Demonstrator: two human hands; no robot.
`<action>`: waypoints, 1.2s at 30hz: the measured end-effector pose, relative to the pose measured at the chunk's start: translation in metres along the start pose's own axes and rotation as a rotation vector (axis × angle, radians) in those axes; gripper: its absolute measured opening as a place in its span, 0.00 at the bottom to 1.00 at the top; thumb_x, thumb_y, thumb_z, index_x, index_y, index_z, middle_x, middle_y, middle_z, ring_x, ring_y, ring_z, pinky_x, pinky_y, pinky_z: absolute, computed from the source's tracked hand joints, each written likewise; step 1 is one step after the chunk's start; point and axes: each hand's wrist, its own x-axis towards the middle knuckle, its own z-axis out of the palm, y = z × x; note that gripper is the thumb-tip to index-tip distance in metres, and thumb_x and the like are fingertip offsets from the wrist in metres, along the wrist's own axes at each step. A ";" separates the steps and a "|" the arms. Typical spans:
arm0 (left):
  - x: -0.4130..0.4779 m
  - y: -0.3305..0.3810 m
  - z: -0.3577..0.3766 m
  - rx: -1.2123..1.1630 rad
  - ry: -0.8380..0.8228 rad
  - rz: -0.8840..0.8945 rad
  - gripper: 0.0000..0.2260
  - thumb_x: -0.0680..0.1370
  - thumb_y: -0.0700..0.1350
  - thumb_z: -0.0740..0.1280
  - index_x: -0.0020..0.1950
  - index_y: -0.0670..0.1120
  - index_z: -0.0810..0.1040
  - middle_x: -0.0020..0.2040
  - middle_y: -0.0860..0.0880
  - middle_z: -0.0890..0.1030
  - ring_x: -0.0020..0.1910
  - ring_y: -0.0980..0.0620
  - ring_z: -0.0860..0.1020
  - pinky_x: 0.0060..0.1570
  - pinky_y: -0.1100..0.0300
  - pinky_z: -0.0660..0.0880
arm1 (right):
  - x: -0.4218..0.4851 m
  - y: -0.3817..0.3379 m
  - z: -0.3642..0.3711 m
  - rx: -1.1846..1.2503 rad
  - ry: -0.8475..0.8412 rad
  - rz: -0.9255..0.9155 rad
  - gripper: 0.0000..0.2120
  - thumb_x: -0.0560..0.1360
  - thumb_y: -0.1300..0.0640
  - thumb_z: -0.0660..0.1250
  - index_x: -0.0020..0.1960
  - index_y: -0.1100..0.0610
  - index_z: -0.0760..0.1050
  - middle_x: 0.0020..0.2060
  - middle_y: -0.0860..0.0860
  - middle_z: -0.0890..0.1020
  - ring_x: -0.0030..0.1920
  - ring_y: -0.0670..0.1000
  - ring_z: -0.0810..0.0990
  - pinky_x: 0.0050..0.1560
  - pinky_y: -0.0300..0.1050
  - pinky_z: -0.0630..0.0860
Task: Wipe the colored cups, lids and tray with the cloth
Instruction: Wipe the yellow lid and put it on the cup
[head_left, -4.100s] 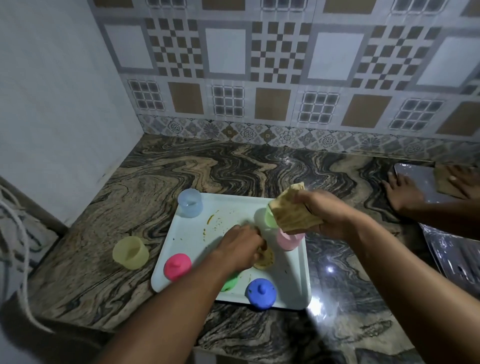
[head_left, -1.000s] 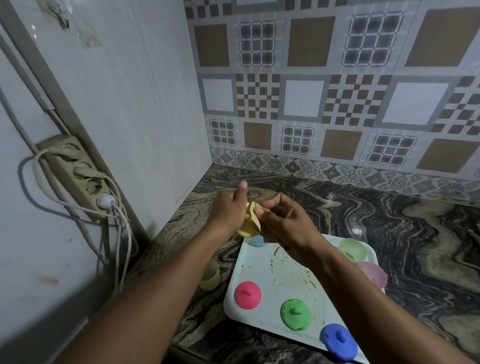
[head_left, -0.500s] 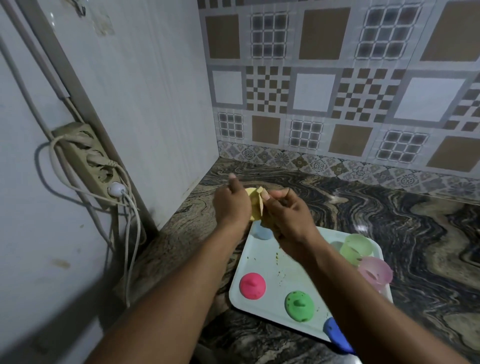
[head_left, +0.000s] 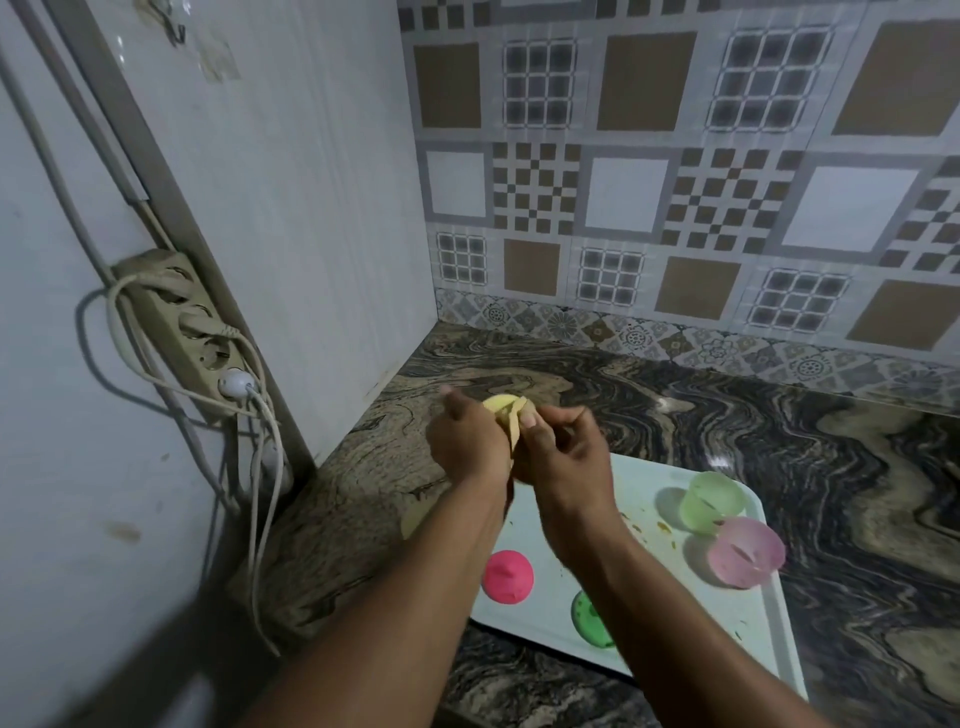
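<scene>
Both hands meet above the marble counter (head_left: 737, 415). The left hand (head_left: 467, 441) grips a yellow lid (head_left: 497, 404); the right hand (head_left: 563, 460) pinches the cloth (head_left: 514, 427) against it. On the white tray (head_left: 670, 618) — smeared with food specks — sit a green cup (head_left: 712, 500), pink cup (head_left: 746, 552), pink lid (head_left: 508, 570) and green lid (head_left: 586, 619), the last partly hidden by the right forearm.

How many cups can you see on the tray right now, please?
2: a green cup near the tray's far right corner and a pink cup just in front of it. The arms may hide others.
</scene>
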 end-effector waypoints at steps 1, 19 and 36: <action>-0.003 -0.007 0.000 -0.036 0.002 -0.107 0.23 0.85 0.55 0.53 0.43 0.39 0.75 0.45 0.39 0.80 0.42 0.42 0.79 0.38 0.55 0.72 | -0.002 0.005 -0.002 -0.038 0.020 0.013 0.06 0.79 0.62 0.68 0.51 0.63 0.71 0.44 0.63 0.83 0.39 0.53 0.81 0.35 0.45 0.79; 0.041 -0.018 -0.012 0.120 -0.406 -0.221 0.27 0.80 0.65 0.56 0.59 0.44 0.79 0.54 0.43 0.83 0.51 0.43 0.82 0.55 0.47 0.80 | 0.036 -0.027 -0.023 -0.161 -0.369 0.295 0.07 0.80 0.65 0.65 0.44 0.61 0.71 0.29 0.54 0.73 0.23 0.46 0.70 0.23 0.37 0.66; 0.047 -0.017 -0.023 -0.188 -0.138 -0.235 0.16 0.82 0.58 0.58 0.43 0.49 0.75 0.47 0.46 0.79 0.48 0.45 0.78 0.49 0.49 0.76 | 0.041 0.009 -0.034 -0.011 -0.057 0.285 0.11 0.83 0.61 0.57 0.47 0.65 0.73 0.35 0.60 0.72 0.28 0.52 0.65 0.25 0.41 0.58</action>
